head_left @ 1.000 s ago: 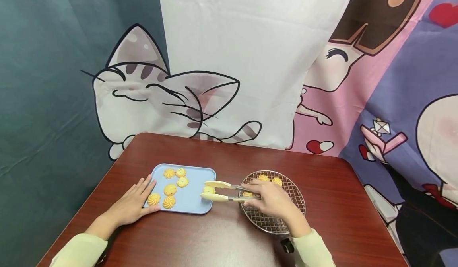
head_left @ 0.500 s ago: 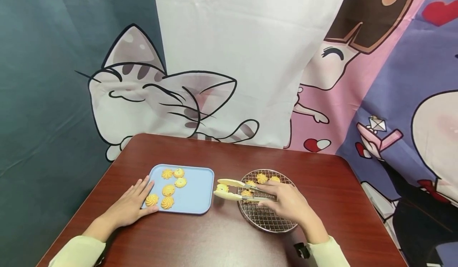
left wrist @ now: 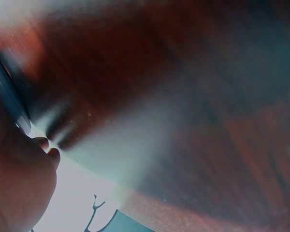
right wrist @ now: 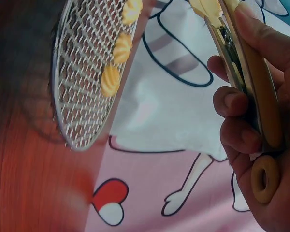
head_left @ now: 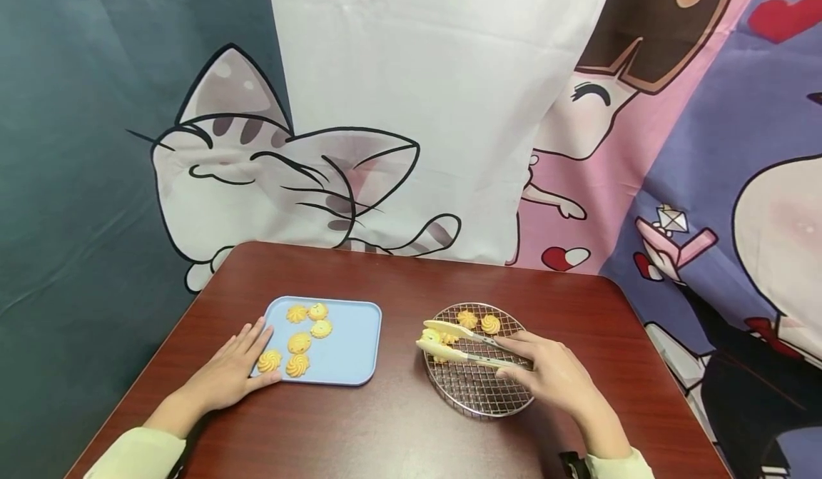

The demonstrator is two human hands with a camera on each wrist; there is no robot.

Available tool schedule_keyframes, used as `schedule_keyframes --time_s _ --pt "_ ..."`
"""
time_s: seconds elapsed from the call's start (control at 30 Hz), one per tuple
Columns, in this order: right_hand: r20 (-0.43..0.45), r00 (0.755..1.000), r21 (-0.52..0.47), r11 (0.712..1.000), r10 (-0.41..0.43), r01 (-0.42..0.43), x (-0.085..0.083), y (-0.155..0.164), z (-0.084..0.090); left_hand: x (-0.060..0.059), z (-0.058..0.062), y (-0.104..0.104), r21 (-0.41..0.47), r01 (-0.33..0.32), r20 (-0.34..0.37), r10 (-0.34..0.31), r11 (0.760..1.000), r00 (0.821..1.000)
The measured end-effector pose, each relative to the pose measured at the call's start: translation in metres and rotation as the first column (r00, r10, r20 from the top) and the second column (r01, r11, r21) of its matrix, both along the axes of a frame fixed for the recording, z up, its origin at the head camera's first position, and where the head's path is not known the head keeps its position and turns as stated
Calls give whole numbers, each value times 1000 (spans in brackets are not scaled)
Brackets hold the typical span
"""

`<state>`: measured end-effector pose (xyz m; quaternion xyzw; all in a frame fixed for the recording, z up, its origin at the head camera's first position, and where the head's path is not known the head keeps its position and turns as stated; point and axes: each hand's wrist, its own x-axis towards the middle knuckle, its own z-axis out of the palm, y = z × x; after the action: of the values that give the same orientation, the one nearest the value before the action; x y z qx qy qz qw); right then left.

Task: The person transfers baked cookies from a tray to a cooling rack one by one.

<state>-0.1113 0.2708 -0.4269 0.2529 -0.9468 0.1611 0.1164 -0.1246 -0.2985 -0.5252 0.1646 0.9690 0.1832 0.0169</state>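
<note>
My right hand point(head_left: 559, 372) grips a pair of tongs point(head_left: 475, 360) with pale yellow tips. A piped butter cookie point(head_left: 429, 335) sits between those tips, over the left edge of a round wire rack point(head_left: 488, 397). In the right wrist view, fingers and thumb point(right wrist: 261, 36) curl round the tongs' handles, whose end carries a tan ring point(right wrist: 265, 179). My left hand point(head_left: 221, 372) lies with fingers extended against the left edge of a light blue tray point(head_left: 353, 340). Several swirled cookies point(head_left: 298, 343) lie on the tray's left half.
Other cookies lie on the rack, such as a swirled one point(head_left: 490, 324) at its back; some are partly hidden by the tongs. Both tray and rack stand on a reddish-brown table point(head_left: 359, 429). Behind it hangs a cartoon-printed cloth point(head_left: 449, 108).
The right hand has carried the tongs and the cookie in their tips rightward, from over the tray to over the rack. The left hand stays at the tray's edge. The head view has shifted slightly.
</note>
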Motion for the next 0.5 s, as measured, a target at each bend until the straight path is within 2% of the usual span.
schedule_keyframes --time_s 0.27,0.5 --pt "-32 998 14 999 -45 46 7 18 -2 1 1 0 2 -7 23 7 1000 1000" --pt "2 995 1 995 -98 98 11 32 -3 2 3 1 -9 -7 21 7 1000 1000"
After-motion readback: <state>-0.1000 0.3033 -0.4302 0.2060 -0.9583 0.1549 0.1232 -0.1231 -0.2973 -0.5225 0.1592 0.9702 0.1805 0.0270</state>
